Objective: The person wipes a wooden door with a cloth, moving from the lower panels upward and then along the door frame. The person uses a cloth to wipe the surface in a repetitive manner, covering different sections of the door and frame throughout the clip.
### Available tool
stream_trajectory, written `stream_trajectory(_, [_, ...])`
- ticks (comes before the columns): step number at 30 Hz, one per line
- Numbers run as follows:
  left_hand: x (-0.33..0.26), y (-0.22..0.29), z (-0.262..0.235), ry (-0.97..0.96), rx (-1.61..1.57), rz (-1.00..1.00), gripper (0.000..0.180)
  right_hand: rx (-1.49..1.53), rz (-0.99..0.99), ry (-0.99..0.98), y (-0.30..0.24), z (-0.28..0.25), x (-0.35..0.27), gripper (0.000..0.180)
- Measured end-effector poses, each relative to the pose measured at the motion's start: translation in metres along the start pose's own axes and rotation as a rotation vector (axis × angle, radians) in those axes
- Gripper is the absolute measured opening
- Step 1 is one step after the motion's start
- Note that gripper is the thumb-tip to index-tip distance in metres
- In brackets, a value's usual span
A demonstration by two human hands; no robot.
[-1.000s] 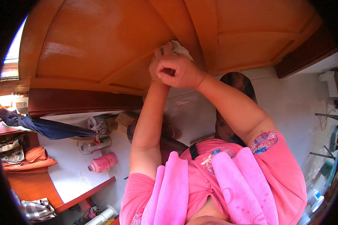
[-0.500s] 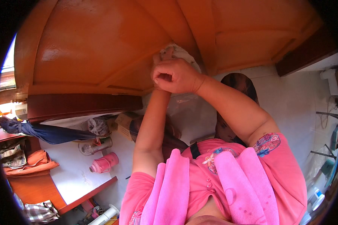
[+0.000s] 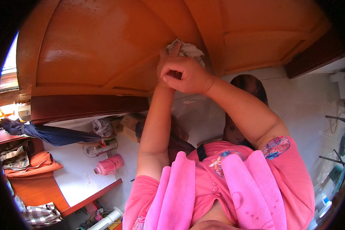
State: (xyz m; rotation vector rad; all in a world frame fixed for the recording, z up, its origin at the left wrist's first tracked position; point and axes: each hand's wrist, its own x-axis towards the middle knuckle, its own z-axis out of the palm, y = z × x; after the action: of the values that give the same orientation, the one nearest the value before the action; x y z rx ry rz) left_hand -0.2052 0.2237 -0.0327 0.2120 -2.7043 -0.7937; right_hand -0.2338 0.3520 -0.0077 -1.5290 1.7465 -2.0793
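Against the lower edge of an orange-brown wooden panel (image 3: 96, 46), my left hand (image 3: 168, 53) reaches up with its fingers stretched over a crumpled whitish cloth (image 3: 192, 52), pressing it to the wood. My right hand (image 3: 188, 74) crosses in front of the left hand and wrist and covers part of them. Its fingers are curled, with thumb and forefinger making a loop. What lies inside that curl, if anything, is hidden. Part of the cloth shows above the right knuckles.
At the left, a folded dark blue umbrella (image 3: 61, 134) and a pink thermos flask (image 3: 109, 165) lie near orange cloth (image 3: 42, 165). A cardboard box (image 3: 131, 125) stands under the panel. A pink towel (image 3: 176, 191) hangs round my neck.
Both hands have shifted slightly to the right in the picture. More of the cloth shows above the right hand, and the right hand's thumb-and-finger loop looks a little wider.
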Motion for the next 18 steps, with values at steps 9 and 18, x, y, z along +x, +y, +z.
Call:
stream_trajectory(9, [0.034,-0.033,-0.027,-0.320,0.016,-0.018,0.045,0.143,0.171,0.115,-0.002,0.002,0.007,0.007])
stream_trajectory(18, [0.014,-0.016,-0.069,-0.230,0.544,-0.040,0.058,0.057,0.222,0.004,-0.001,0.004,0.002,0.005])
